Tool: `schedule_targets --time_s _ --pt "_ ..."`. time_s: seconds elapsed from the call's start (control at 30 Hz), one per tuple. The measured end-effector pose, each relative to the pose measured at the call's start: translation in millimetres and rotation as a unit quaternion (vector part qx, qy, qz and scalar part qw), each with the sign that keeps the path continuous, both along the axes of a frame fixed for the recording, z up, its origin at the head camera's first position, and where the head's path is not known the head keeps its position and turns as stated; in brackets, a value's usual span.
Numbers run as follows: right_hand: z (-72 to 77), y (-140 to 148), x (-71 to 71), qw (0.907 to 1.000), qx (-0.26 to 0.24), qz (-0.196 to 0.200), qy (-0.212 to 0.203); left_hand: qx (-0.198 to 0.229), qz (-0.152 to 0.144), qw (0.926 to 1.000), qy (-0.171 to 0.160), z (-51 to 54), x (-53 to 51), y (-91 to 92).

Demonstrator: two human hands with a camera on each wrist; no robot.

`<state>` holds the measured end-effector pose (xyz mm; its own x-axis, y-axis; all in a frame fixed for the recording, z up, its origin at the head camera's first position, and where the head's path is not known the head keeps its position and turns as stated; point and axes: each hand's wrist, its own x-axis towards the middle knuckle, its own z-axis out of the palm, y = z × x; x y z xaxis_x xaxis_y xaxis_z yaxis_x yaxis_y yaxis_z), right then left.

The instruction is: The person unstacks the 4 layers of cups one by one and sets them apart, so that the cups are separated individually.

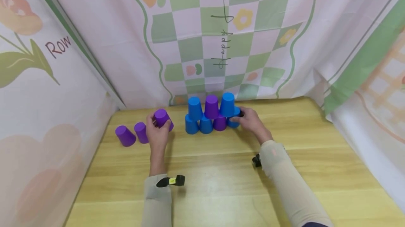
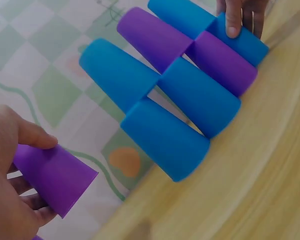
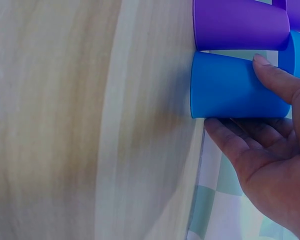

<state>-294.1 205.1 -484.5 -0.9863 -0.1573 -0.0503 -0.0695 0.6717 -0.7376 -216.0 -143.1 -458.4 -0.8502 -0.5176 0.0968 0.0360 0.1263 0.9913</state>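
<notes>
My left hand (image 1: 158,134) grips a purple cup (image 1: 162,116), bottom end up, left of the stacked cups; the left wrist view shows this cup (image 2: 55,180) between thumb and fingers. My right hand (image 1: 251,120) holds the rightmost blue cup of the lower row (image 3: 235,87), thumb on one side and fingers on the other. That row has three blue cups and a purple cup (image 1: 219,123). On it rest a blue cup (image 1: 194,108), a purple cup (image 1: 211,106) and another blue cup (image 1: 227,104), all upside down.
Two more purple cups, one at the far left (image 1: 125,136) and one beside my left hand (image 1: 141,132), stand on the wooden table (image 1: 215,185). A patterned curtain (image 1: 234,44) hangs behind the table's back edge, with printed cloth at both sides.
</notes>
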Motion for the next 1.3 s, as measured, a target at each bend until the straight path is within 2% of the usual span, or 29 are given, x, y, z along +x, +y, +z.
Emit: schedule_targets --time_s 0.27,0.53,0.73,0.83,1.03,1.17,1.3 --pt "2.9 -1 -1.2 1.0000 0.000 -0.003 -0.001 0.003 0.004 0.9999 -0.013 -12.8 -8.1 -6.9" --pt "2.8 0 -1.4 1.0000 0.005 -0.004 0.004 -0.004 0.008 0.9998 -0.020 -21.2 -19.0 -16.6" --pt "2.1 0 -1.1 1.0000 0.003 -0.003 -0.001 0.034 0.005 0.9990 -0.029 -29.9 -23.3 -16.5" --pt "1.5 0 -0.8 1.0000 0.001 -0.003 -0.003 0.046 0.003 0.9983 -0.037 -35.0 -24.7 -16.1" --pt "0.8 0 -0.7 1.0000 0.003 -0.004 -0.001 0.028 -0.006 0.9984 -0.049 -41.9 -24.2 -14.7" --pt "0.1 0 -0.7 1.0000 0.005 -0.004 0.001 0.016 -0.013 0.9982 -0.057 -43.5 -22.2 -14.0" --pt "-0.2 0 0.0 1.0000 0.004 -0.005 0.000 0.008 -0.007 0.9985 -0.053 -43.5 -21.2 -13.5"
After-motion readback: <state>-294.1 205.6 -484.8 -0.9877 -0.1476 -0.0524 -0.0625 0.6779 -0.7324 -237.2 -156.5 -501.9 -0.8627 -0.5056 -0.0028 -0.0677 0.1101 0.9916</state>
